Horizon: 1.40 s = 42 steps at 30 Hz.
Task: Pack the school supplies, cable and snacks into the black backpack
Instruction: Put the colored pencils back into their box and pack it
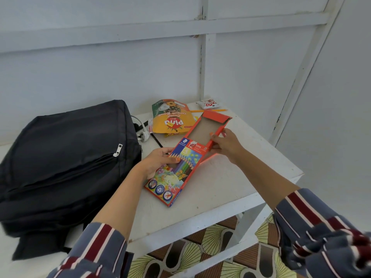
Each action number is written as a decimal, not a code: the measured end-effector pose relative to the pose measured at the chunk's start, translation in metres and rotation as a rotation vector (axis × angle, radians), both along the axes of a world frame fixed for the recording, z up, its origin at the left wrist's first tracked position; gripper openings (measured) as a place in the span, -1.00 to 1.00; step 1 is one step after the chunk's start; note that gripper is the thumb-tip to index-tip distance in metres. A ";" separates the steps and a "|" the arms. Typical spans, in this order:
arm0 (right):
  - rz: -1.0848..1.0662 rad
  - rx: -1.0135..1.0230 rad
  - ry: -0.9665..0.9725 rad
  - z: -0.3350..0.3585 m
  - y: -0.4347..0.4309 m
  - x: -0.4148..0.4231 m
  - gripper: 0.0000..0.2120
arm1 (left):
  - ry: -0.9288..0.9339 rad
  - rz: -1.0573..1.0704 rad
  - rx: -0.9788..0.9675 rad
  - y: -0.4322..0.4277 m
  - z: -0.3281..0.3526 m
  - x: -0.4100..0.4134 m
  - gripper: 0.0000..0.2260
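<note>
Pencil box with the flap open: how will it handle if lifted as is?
The pencil box is thin card, so it probably flexes if pinched hard. Its long flap is open, held by the right hand, and would likely flop. Its open end seems to face away from the person; tilted that way, pencils could slide out.

Soft even daylight, wide-angle edge distortion

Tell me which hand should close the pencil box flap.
Right, probably. The right hand already grips the open flap's edge on the pencil box, while the left hand steadies the box body near the black backpack.
</note>
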State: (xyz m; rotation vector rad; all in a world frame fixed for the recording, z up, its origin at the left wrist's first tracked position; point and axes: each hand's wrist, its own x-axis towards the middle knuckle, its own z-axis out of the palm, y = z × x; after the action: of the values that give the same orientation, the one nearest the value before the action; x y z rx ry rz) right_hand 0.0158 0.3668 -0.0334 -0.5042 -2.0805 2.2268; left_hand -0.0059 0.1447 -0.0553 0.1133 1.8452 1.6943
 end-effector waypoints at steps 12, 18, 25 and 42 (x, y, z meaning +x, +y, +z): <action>0.011 0.066 0.085 0.005 -0.003 0.010 -0.27 | 0.010 0.061 -0.009 0.003 0.001 0.008 -0.77; 0.090 0.085 0.061 0.002 -0.015 0.020 -0.25 | 0.024 0.097 -0.027 0.003 -0.001 0.011 -0.70; 0.105 0.026 0.065 0.004 -0.013 0.012 -0.27 | 0.011 0.120 0.019 0.009 0.002 0.019 -0.71; 0.221 0.036 -0.013 -0.005 -0.024 0.016 -0.39 | -0.045 0.176 -0.005 0.004 -0.004 0.037 -0.64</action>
State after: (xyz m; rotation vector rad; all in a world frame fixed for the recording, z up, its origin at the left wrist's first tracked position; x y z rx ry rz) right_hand 0.0315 0.3424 -0.0385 -0.2991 -2.2804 2.2980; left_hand 0.0309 0.1487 -0.0588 -0.0919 1.8721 1.7947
